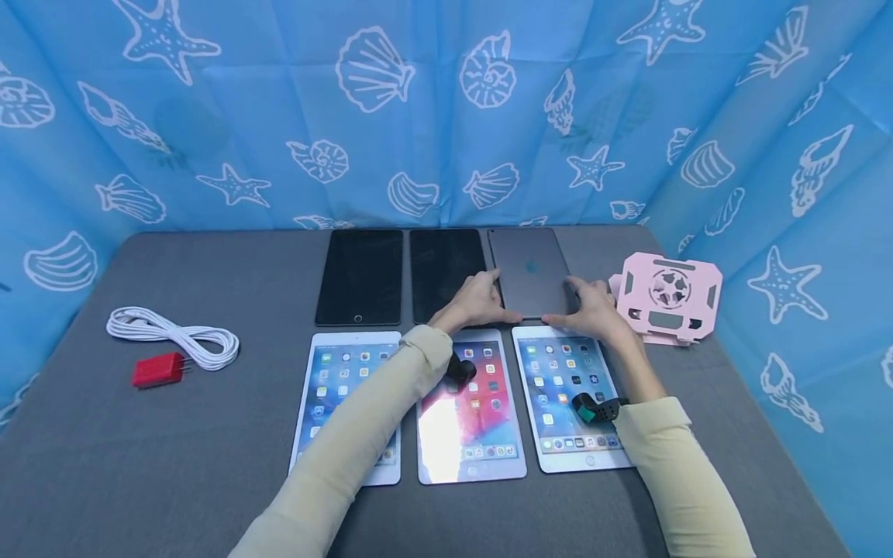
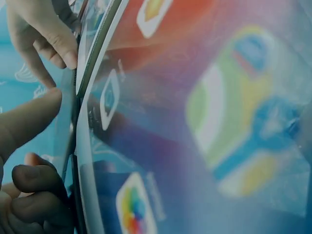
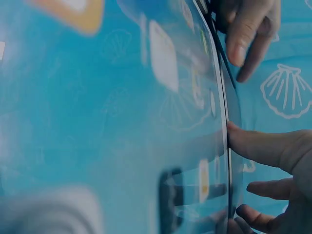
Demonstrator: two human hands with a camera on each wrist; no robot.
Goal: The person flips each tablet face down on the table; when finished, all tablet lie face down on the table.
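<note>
A dark grey tablet point(image 1: 530, 260) lies back side up at the rear of the table, a faint logo at its middle. My left hand point(image 1: 477, 301) holds its near left corner, fingers at the left edge and thumb along the near edge. At the near right corner my right hand point(image 1: 593, 308) does the same, its thumb on the near edge. In the right wrist view the right thumb point(image 3: 263, 146) meets the tablet's edge, with the other fingers spread below. Curled fingers of the left hand point(image 2: 39, 195) show in the left wrist view.
Two black-screened tablets, one far left point(image 1: 359, 279) and one beside it point(image 1: 443, 263), complete the back row. Three lit white tablets point(image 1: 558, 422) form a front row under my forearms. A pink case point(image 1: 638, 291) stands right; a white cable point(image 1: 174, 333) and red charger point(image 1: 157, 370) lie left.
</note>
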